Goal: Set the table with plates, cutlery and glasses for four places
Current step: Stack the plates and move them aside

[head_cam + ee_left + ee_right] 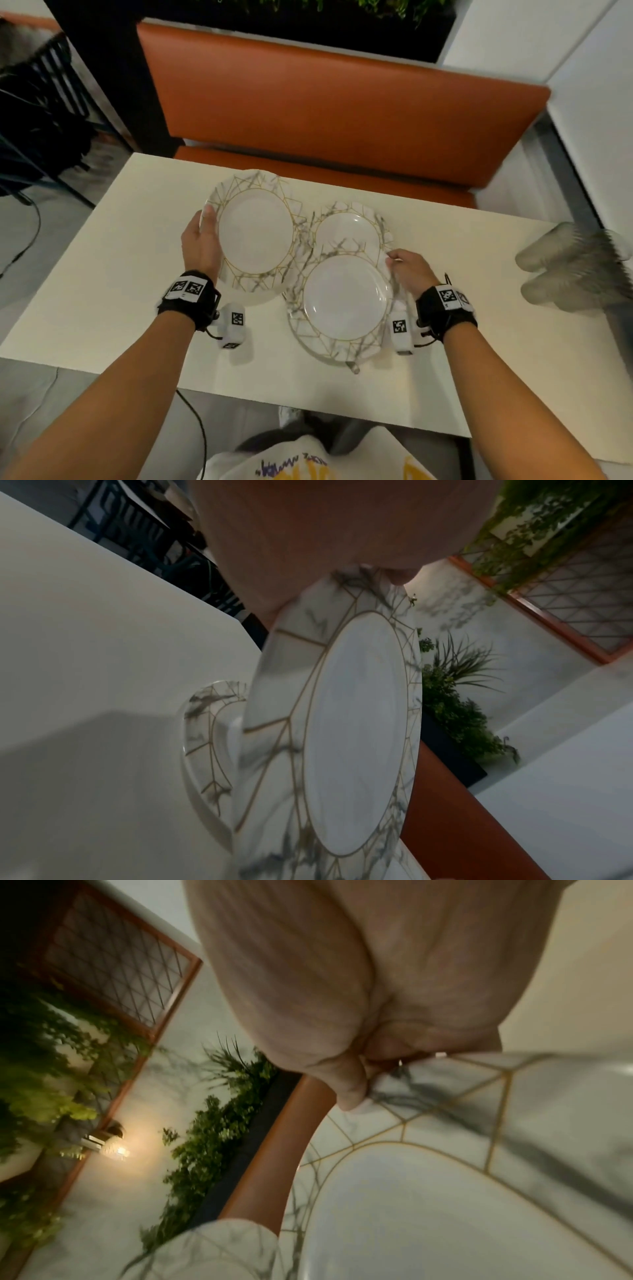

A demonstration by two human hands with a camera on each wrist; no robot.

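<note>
Three white plates with grey marbling and gold lines show over the white table (102,291). My left hand (205,233) grips the left rim of the left plate (255,236) and holds it tilted above the table; the left wrist view shows this plate (356,723) under my left hand (342,547). My right hand (400,263) pinches the right rim of the near plate (346,298), with the thumb on the near plate (445,1204) in the right wrist view. Another plate rim (308,346) lies beneath it. A third plate (349,229) sits behind.
Blurred clear glasses (575,267) stand at the table's right edge. An orange bench (325,113) runs along the far side, with plants behind it. A dark chair (41,113) stands at far left. A small metallic end (352,368) pokes out under the near plates.
</note>
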